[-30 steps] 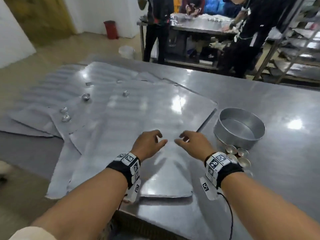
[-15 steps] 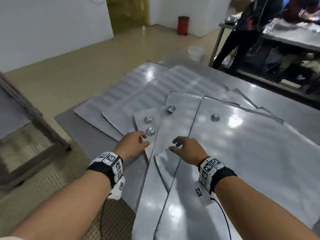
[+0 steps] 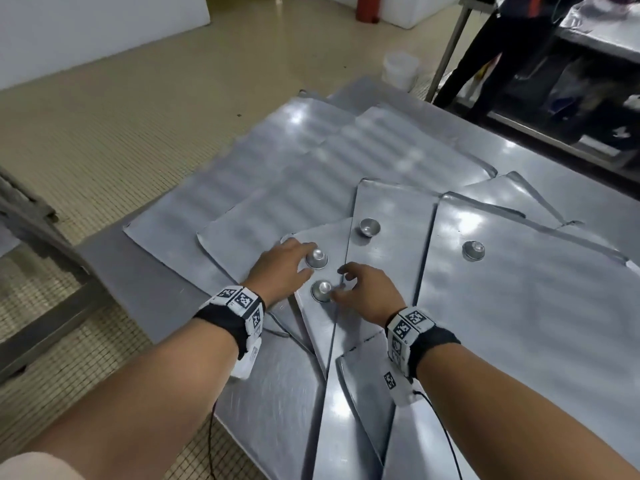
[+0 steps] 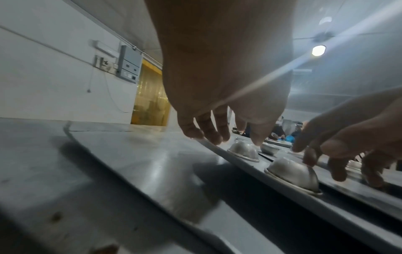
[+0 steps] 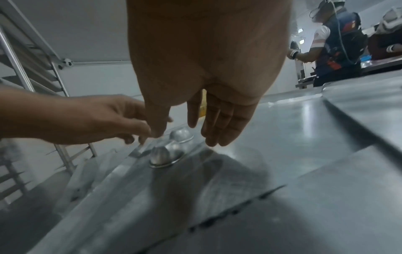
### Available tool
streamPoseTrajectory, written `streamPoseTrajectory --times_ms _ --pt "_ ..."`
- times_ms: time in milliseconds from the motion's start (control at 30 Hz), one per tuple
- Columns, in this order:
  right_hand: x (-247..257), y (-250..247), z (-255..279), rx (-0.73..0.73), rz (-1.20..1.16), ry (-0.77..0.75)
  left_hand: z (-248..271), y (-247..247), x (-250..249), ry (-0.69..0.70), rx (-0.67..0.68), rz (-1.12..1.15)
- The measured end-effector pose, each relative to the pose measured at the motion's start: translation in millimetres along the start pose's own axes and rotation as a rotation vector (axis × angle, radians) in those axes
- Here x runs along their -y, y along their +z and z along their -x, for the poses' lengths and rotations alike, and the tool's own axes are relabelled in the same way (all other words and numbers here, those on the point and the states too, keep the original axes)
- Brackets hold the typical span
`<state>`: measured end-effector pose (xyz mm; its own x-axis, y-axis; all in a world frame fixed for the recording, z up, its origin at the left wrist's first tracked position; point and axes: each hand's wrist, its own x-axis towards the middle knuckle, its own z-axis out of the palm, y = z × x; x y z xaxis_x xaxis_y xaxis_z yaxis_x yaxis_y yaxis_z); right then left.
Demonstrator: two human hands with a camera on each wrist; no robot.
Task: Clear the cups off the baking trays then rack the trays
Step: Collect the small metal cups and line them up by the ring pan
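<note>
Since a moment ago both hands have moved forward onto the overlapping baking trays [image 3: 512, 317]. The left hand [image 3: 280, 268] reaches the far cup [image 3: 316, 259] with released fingers; the right hand [image 3: 367, 292], also released, touches the near cup [image 3: 322, 291] at its 9 o'clock. Neither cup is grasped yet, so I judge the clearing begins now.

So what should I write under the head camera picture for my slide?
Two hands, left hand and right hand, reach for upside-down metal cups on overlapping baking trays.
</note>
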<state>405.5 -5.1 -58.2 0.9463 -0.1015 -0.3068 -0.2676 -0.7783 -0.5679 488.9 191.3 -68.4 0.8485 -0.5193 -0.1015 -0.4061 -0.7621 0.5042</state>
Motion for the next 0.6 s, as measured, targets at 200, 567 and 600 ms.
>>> streamPoseTrajectory --times_ms 200,567,600 --pt "6.5 28.1 -9.8 0.020 0.103 -0.050 -25.6 5.7 -3.7 0.017 0.124 -0.201" --pt "-2.4 25.4 -0.5 -0.139 -0.055 -0.025 -11.8 8.3 5.9 0.036 -0.023 -0.060" --pt "-4.8 24.4 2.1 -0.160 -0.065 -0.030 -10.4 9.1 6.3 0.038 0.032 -0.077"
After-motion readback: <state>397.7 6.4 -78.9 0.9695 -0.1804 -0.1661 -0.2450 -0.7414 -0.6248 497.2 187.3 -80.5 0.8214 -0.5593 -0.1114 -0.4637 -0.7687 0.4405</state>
